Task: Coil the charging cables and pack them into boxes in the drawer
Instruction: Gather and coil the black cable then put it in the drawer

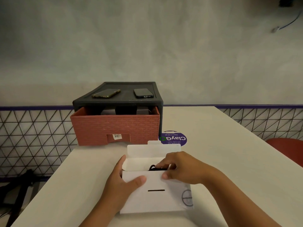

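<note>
A white cardboard box (155, 197) lies on the table in front of me with its lid flap standing open at the back. A black coiled cable (155, 168) shows in the box's opening. My left hand (124, 182) grips the box's left side, thumb on its front face. My right hand (178, 169) reaches into the opening, its fingertips on the cable and its thumb on the front edge. Behind stands a black drawer unit (118, 102) with its reddish woven drawer (114, 126) pulled out; dark boxes show inside it.
Two phones (106, 93) (143, 93) lie on top of the drawer unit. A purple round sticker (174, 138) is on the white table (213, 145). A red chair seat (288, 149) is at the right. A wire-mesh partition runs along the table's far edge, and dark gear lies on the floor at the left.
</note>
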Available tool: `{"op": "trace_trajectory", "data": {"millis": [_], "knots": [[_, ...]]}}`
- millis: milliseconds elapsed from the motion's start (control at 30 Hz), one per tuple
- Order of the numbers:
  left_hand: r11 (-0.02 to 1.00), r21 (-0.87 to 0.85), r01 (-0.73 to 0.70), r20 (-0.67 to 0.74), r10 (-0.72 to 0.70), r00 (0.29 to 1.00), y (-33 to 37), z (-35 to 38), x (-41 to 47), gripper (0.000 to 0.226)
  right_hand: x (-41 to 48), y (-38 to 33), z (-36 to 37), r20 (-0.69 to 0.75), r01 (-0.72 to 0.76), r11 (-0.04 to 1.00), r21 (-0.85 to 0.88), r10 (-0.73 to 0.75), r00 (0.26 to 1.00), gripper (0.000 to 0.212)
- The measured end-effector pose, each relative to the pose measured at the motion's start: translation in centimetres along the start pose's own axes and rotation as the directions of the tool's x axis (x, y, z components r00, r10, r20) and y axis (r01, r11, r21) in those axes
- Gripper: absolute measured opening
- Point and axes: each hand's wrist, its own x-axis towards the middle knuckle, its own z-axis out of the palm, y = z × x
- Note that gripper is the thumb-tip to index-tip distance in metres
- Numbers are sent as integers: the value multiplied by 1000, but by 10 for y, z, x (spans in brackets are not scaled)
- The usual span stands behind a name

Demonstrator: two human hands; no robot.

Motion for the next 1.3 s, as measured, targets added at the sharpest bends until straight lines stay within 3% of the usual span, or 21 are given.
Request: {"op": "trace_trajectory", "data": {"millis": [67,133,200,267,367,433,500,533,600,667,967,1133,1233,1300], "knots": [[1000,3,-5,5,5,1000,-4,-1,2,97,-3,5,4,-47,3,1000,15,-2,999,29],[1000,17,-14,14,14,1000,-5,-4,2,102,-9,10,16,-243,8,997,71,9,970,25],[1000,25,-12,27,11,1000,-6,-4,2,98,-18,21,28,-508,-14,986,167,98,856,31],[1000,21,-2,38,1,999,-7,-4,2,92,-27,28,34,-588,-107,962,252,240,772,50],[998,69,-9,63,4,998,-5,1,-1,76,-36,29,42,-413,-117,864,490,348,841,48],[994,109,-27,64,20,998,-5,3,-1,45,-38,28,49,-301,-129,790,600,372,878,46],[991,134,-27,69,18,997,-8,5,-1,27,-37,35,55,-299,-137,775,617,391,870,67],[989,144,-33,68,23,997,-9,6,-1,23,-37,37,56,-307,-131,768,627,398,864,67],[988,149,-25,47,19,999,-12,6,0,24,-38,35,54,-323,-111,733,672,425,845,39],[990,138,-17,10,16,1000,-10,8,-2,29,-38,35,54,-345,-82,704,706,443,828,29],[976,209,-69,57,58,997,-11,14,-2,57,-42,34,47,-417,-125,796,593,436,798,60],[956,290,-47,53,33,998,-10,18,3,39,-43,38,45,-335,-196,731,654,512,791,33],[945,327,-14,14,10,1000,-10,24,6,38,-45,41,39,-381,-298,816,496,513,769,24],[928,373,-3,-30,15,999,-10,30,8,41,-48,38,34,-379,-325,819,473,522,764,22]]}}
